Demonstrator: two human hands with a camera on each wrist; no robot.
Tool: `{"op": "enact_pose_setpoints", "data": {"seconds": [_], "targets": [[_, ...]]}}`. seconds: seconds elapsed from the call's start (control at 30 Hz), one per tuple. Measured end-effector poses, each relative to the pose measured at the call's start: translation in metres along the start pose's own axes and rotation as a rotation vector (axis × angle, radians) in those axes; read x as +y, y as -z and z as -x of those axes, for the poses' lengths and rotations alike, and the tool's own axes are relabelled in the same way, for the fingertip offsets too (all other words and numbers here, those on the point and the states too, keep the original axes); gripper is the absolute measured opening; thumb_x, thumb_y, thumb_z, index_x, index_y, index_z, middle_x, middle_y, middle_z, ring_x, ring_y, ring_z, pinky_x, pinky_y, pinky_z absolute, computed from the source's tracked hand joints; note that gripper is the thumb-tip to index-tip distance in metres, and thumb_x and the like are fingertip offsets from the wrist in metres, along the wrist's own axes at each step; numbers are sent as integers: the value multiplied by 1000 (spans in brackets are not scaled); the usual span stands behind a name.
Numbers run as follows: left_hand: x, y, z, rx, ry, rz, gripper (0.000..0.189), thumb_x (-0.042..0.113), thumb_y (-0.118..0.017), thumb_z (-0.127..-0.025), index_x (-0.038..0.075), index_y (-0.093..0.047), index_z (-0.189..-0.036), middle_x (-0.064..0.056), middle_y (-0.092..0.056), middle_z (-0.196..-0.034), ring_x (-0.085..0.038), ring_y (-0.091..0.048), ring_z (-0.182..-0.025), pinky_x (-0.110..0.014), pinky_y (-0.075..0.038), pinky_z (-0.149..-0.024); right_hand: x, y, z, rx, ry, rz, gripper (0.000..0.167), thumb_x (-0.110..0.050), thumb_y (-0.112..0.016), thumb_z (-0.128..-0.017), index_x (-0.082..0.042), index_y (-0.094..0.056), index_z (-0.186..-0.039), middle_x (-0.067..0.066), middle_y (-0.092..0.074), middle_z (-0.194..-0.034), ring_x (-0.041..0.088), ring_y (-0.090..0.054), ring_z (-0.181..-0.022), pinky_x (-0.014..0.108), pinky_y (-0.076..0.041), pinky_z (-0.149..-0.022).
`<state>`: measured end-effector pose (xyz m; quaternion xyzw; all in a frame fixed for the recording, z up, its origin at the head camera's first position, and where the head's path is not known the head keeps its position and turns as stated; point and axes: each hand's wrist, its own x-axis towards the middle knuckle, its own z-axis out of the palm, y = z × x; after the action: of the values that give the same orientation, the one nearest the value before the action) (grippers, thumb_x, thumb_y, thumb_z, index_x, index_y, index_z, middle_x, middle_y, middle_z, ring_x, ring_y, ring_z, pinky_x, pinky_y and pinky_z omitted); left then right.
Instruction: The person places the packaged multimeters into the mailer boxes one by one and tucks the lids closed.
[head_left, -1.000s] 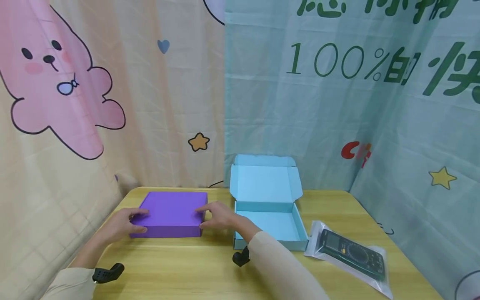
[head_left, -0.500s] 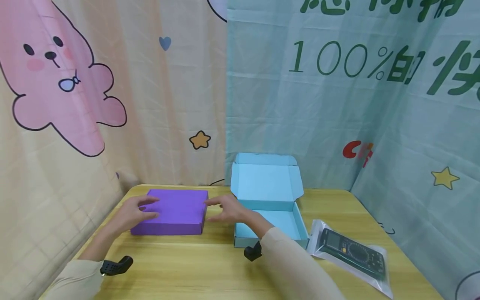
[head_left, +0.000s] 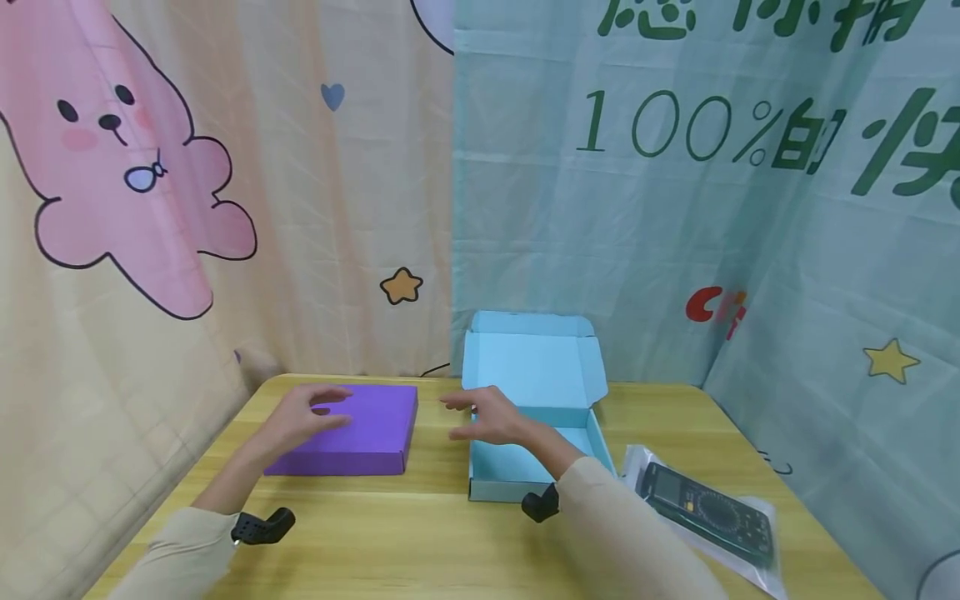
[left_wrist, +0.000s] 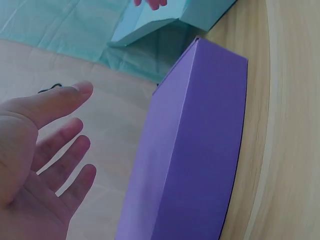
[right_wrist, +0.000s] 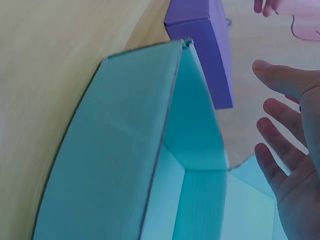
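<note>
A closed purple cardboard box lies flat on the left part of the table. My left hand hovers over its left side, fingers parted from the thumb and holding nothing; the left wrist view shows a gap between that hand and the purple box. To the right stands a light blue cardboard box, its lid raised and its visible inside bare. Above its left edge hangs my right hand, fingers loosely bent and nothing in them. In the right wrist view that hand is apart from the blue box.
A dark multimeter in a clear plastic bag lies on the table right of the blue box. Printed curtains close in the back and sides of the wooden table.
Both hands have let go of the purple box and lifted. They have moved rightward, the left over the box top, the right to the blue box. The boxes stay in place.
</note>
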<state>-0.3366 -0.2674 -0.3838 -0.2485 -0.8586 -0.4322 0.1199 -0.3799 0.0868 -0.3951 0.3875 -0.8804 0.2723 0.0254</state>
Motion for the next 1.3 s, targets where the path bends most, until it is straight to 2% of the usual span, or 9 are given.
{"op": "enact_pose_setpoints", "data": {"seconds": [0.27,0.47,0.73,0.9,1.1,1.3], "targets": [[14,-20,-11,-12,90,1,45,15,-79,-93,-6,-65,-131,-26,-65,-131,-44,-61,-122,-54,-52,-98,11,21,19,23,-26,-23,56,-26,-80,-93,-10,-62,-144,5,-66,-137,26,-64,-118,43,-54,-99],[21,-41,-20,-39,90,66,46,12,-77,-94,-8,-62,-133,-28,-62,-133,-46,-58,-125,-54,-51,-101,23,32,39,43,-32,-67,53,-17,-79,-93,-6,-63,-142,13,-69,-131,31,-65,-116,49,-54,-99],[32,-73,-28,-43,103,140,45,13,-78,-93,-5,-64,-132,-25,-62,-134,-42,-59,-124,-49,-52,-100,38,39,69,85,-55,-73,52,-15,-80,-92,0,-63,-140,17,-69,-128,33,-66,-113,53,-54,-96],[40,-89,-30,-39,118,161,48,14,-79,-92,-5,-63,-133,-21,-64,-132,-41,-60,-123,-48,-52,-100,45,45,82,101,-61,-49,53,-16,-80,-92,0,-63,-139,18,-69,-127,34,-66,-112,54,-55,-95],[49,-107,-31,-25,141,225,47,12,-78,-93,0,-61,-136,-14,-65,-132,-40,-60,-125,-48,-53,-100,54,58,97,121,-30,-34,52,-14,-80,-92,0,-63,-139,21,-69,-126,40,-65,-111,58,-54,-94],[53,-132,-32,-24,150,267,46,9,-77,-94,-3,-60,-135,-16,-64,-129,-43,-60,-123,-48,-55,-96,64,73,118,126,-29,-13,54,-19,-80,-92,0,-62,-139,23,-67,-128,43,-64,-112,60,-54,-93]]}}
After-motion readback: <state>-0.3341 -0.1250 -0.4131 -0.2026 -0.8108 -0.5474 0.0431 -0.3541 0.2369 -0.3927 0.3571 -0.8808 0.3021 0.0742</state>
